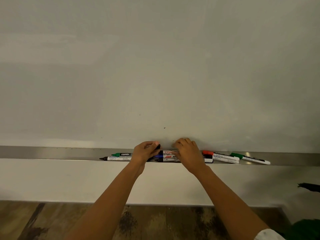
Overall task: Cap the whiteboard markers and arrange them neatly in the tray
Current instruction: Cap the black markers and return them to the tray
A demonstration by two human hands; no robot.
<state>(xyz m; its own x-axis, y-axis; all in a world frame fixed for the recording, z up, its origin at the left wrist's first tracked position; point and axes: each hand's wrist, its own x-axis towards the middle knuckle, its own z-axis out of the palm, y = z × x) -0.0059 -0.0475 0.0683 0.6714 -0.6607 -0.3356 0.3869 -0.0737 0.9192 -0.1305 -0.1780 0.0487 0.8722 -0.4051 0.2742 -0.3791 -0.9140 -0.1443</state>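
With the left hand, pinches a black cap just above the tray. With the right hand, covers the middle markers, fingers curled; cannot tell whether gripping.

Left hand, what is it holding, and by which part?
What looks like a black marker cap, pinched in the fingertips of the left hand; only its right end shows.
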